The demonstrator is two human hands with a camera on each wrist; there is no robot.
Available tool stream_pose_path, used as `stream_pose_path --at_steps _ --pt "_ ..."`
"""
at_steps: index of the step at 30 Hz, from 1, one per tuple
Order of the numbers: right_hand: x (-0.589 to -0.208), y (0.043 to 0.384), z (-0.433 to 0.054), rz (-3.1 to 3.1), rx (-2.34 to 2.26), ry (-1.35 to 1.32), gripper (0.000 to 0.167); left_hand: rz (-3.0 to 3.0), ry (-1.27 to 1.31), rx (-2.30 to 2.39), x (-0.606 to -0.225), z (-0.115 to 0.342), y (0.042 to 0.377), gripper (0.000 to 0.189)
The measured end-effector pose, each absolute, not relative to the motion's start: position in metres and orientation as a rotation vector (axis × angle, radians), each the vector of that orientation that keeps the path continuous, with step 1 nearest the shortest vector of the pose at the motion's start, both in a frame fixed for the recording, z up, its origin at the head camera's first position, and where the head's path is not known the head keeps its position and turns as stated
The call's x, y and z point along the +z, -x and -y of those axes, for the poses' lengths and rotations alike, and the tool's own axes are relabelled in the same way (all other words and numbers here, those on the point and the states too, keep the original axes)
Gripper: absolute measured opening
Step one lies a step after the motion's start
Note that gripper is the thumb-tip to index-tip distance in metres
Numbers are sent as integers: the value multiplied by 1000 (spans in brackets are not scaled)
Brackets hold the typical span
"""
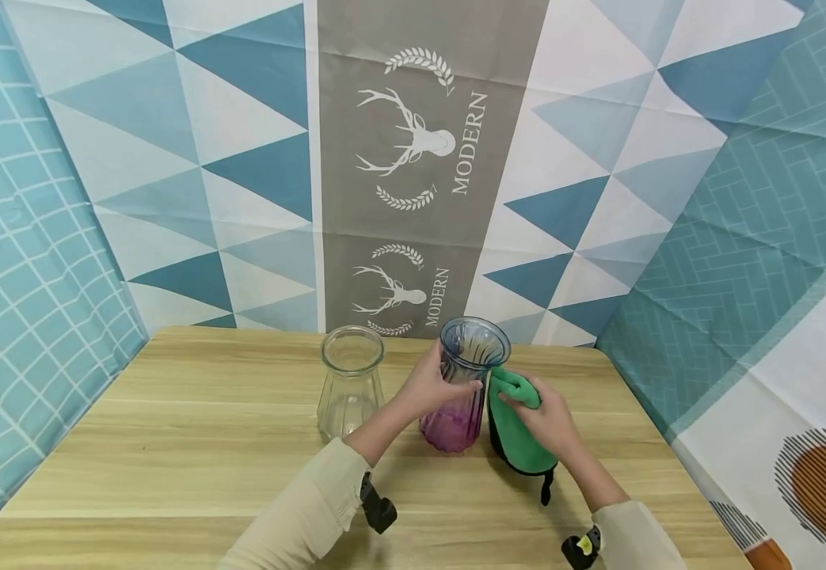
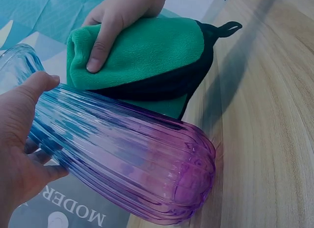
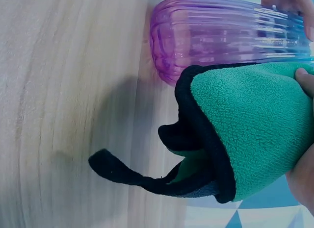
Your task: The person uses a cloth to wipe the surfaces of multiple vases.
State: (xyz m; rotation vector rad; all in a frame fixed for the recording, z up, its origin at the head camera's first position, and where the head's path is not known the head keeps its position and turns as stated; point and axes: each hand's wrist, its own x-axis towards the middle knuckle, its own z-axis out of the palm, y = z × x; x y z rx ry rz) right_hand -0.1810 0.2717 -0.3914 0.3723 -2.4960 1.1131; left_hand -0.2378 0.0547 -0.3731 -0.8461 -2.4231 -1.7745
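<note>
A ribbed glass vase [image 1: 453,419], blue at its flared rim and pink-purple at the base, stands at the back of the table. My left hand [image 1: 435,385] grips it round the neck, thumb on the near side. In my right hand [image 1: 546,416] is a folded green cloth [image 1: 523,431] with black edging and a black hanging loop [image 3: 115,169]. The thumb presses on the green pile, as the left wrist view shows. The cloth hangs along the right side of the vase, its top close to the rim.
A clear glass vase [image 1: 351,396] stands to the left, partly behind my left forearm. The wooden table [image 1: 170,443] ends at a back wall hung with triangle-patterned cloth [image 1: 256,158]. Tile-patterned sheets hang at both sides.
</note>
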Motion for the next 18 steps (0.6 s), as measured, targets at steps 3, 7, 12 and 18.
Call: stream_pose_path --at_steps 3,7,12,18 --pt "-392 181 -270 2501 1092 -411 44 2431 834 -1768 -374 -55 237 86" --pt "-397 181 -268 2516 1077 -433 46 2435 827 -1769 -375 -55 236 86" --pt "-404 180 -268 2567 1043 -414 47 2433 816 -1777 -373 -54 235 85" --pt "-409 178 -270 2649 1016 -364 48 2417 839 -1781 -372 -54 237 85"
